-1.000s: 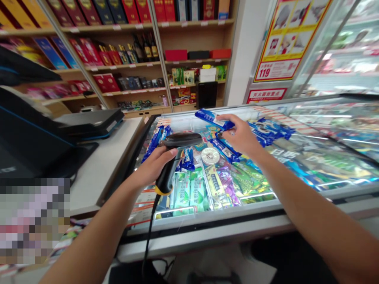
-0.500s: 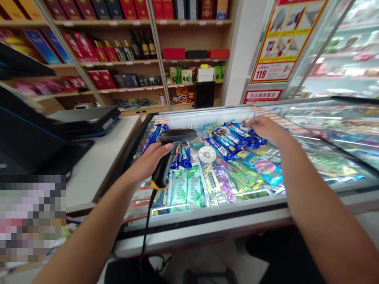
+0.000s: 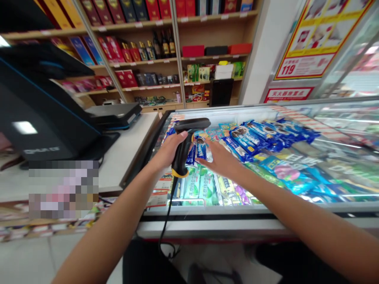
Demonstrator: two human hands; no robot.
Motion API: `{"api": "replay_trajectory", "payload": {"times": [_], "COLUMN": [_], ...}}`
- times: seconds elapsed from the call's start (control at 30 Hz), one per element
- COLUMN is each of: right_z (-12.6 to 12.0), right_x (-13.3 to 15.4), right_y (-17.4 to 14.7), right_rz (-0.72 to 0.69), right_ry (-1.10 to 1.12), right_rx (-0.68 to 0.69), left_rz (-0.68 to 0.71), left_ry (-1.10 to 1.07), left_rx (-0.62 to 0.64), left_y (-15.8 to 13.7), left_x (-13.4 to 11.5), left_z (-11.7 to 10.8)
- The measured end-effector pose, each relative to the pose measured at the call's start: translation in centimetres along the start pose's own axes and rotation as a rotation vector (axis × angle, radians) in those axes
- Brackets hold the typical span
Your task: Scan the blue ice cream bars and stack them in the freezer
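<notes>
"Barcode scanner (image 3: 182, 150): which hand has it?"

"Left hand (image 3: 169, 152), fingers wrapped round the handle, thumb up by the neck; the scanning head points across toward the right hand's side, with the cable (image 3: 167, 213) dropping toward the person"

"And the right hand (image 3: 222, 157)?"

"Partly spread, thumb apart from the fingers, at the right edge of a blue cookie-print packet (image 3: 201, 148); I can't tell whether it grips it"

"How does that packet lie?"

"Between the hands, just right of the scanner's handle, long axis running away from the person; the right hand is nearer"

"Any container?"

"Both hands are over a chest freezer (image 3: 225, 225). Green packets (image 3: 197, 183) lie nearer the person than the hands, and a row of blue packets (image 3: 250, 139) fans out beyond the right hand; whether that row sits inside or on glass, I can't tell"
</notes>
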State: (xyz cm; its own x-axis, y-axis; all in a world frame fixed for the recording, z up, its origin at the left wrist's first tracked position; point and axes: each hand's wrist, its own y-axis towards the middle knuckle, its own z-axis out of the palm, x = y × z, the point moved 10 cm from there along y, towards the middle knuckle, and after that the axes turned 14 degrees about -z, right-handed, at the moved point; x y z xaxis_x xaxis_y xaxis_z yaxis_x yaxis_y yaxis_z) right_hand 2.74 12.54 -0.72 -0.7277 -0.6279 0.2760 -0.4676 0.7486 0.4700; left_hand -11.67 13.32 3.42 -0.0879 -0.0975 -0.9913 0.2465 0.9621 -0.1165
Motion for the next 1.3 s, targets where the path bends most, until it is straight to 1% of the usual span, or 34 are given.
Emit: {"api": "replay_trajectory", "payload": {"times": [0.07, 0.17, 0.3, 0.37, 0.43, 0.53, 0.63, 0.73, 0.83, 0.93, 1.07, 1.3], "right_z": [1.3, 2.0, 2.7, 2.7, 2.3, 1.2, 0.2, -0.6, -1.3, -1.4, -1.6, -2.7], "right_x": [-1.1, -2.9, -4.2, -4.4, -4.2, -3.5, -3.1, -2.9, -3.0, -3.1, -3.2, -3.1], "right_y": [-0.4, -0.5, -0.1, -0.1, -0.1, -0.2, -0.7, -0.8, -0.8, -0.9, -0.9, -1.0], "right_rz": [0.093, 0.215, 0.318, 0.342, 0.299, 0.174, 0.097, 0.04, 0.037, 0.039, 0.036, -0.007], "right_ry": [0.005, -0.031, -0.017, 0.019, 0.057, 0.086, 0.051, -0.016, -0.087, -0.109, -0.117, -0.151], "right_rx": [0.039, 0.075, 0.158, 0.181, 0.183, 0.162, 0.156, 0.141, 0.112, 0.126, 0.135, 0.071], "left_rz": [-0.029, -0.043, -0.033, -0.02, -0.019, -0.057, -0.121, -0.148, -0.174, -0.167, -0.127, -0.144], "left_ry": [-0.048, -0.097, -0.085, -0.064, -0.05, -0.036, -0.01, 0.043, 0.112, 0.152, 0.162, 0.213], "left_rx": [-0.01, -0.024, -0.038, -0.042, -0.037, -0.04, -0.044, 0.016, 0.087, 0.12, 0.129, 0.123], "left_y": [-0.2, -0.4, 0.0, 0.2, 0.5, 0.8, 1.0, 1.1, 1.2, 1.2, 0.7, 0.0], "left_x": [-0.2, -0.3, -0.1, 0.1, 0.2, 0.7, 1.3, 1.8, 2.4, 2.6, 1.9, 1.4], "left_z": [0.1, 0.1, 0.0, -0.2, -0.3, -0.6, -0.8, -0.5, -0.2, -0.2, 0.0, 0.3]}}
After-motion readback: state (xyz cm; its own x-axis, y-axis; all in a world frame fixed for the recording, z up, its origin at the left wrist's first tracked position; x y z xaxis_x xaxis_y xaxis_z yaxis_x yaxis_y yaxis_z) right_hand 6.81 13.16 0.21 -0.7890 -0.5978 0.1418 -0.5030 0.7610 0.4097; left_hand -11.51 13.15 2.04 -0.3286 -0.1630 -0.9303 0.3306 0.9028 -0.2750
